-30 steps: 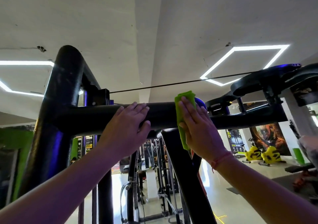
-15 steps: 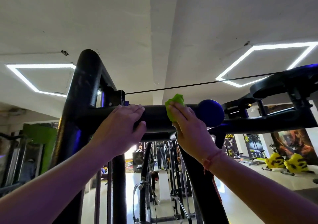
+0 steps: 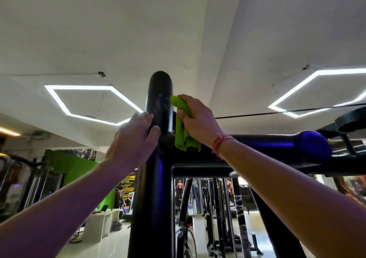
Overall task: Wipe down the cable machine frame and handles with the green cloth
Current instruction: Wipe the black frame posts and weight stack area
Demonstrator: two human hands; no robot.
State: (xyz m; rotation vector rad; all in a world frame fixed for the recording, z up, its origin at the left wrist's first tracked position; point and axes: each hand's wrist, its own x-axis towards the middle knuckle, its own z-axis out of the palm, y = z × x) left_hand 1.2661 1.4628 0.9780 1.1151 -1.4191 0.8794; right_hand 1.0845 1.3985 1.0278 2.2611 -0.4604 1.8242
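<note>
The green cloth (image 3: 183, 127) is bunched in the right hand (image 3: 198, 119), whose fingers (image 3: 183, 117) are curled round it and press its upper edge against the right side of the black upright post (image 3: 159, 103), just above the joint where the horizontal crossbar (image 3: 263, 144) meets it; the lower folds hang loose over that joint. The left hand (image 3: 132, 140) rests on the post's left side with its fingers (image 3: 144, 117) nearly straight and the thumb across the front, holding nothing, seemingly steadying. The likeliest slip is the cloth working out of the grip: only part of it is pinched, and a hard upward stroke over the rounded top of the post could drag the dangling part free and drop it to the floor. Both arms reach overhead, so balance leans on that flat left hand, which could slide on the glossy paint. The hanging tail could also snag in the narrow gap beside the post, or brush the thin taut cable (image 3: 287, 111) running off to the right. The rounded blue end cap (image 3: 315, 146) sits further along the crossbar, well apart from the hands. More rack uprights (image 3: 221, 214) stand below and behind, with hexagonal ceiling lights (image 3: 59, 99) overhead; none of it blocks the wipe, though the far side of the post is hidden from here.
</note>
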